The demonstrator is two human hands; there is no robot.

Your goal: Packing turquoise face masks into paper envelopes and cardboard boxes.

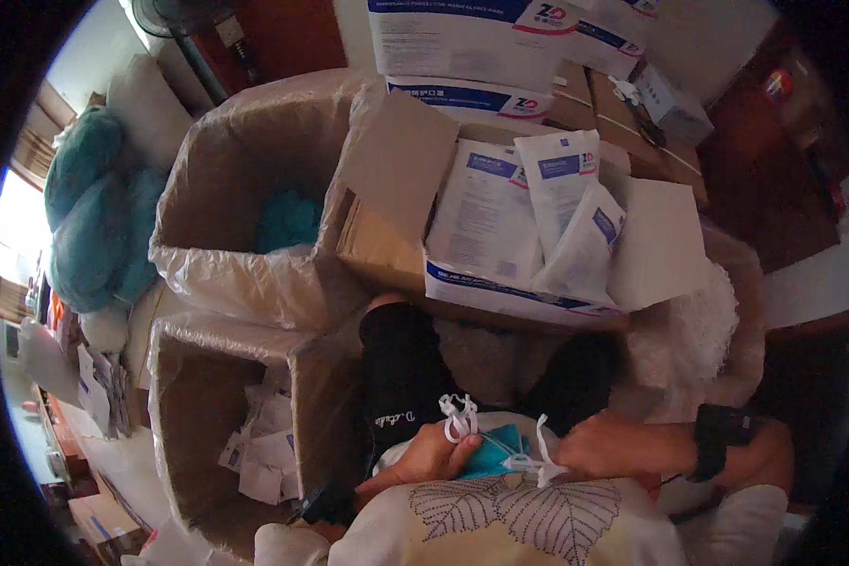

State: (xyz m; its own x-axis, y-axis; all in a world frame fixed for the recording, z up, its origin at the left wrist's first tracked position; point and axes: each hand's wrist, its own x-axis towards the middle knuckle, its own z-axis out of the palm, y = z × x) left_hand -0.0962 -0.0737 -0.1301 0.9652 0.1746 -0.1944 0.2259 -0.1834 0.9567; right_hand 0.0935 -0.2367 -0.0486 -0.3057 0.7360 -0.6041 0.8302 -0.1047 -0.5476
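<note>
In my lap lies a teal face mask (492, 456), possibly a small stack of them, with white ear loops at both ends. My left hand (424, 458) is closed on its left end, thumb on top, and bunched white loops (458, 417) stick up above the fingers. At the other end, my right hand (613, 447) is curled with its fingertips at a second bunch of white loops (543, 453). Those fingers look closed on the loops, though the hand itself partly hides the grip.
Ahead stands an open white carton (500, 289) with flat white packets (486, 203). A plastic-lined box (184, 274) at left holds teal items (290, 219); a nearer lined box (174, 424) holds white packets (272, 439). Stuffed teal bags (94, 217) stand far left, stacked cartons (462, 47) behind.
</note>
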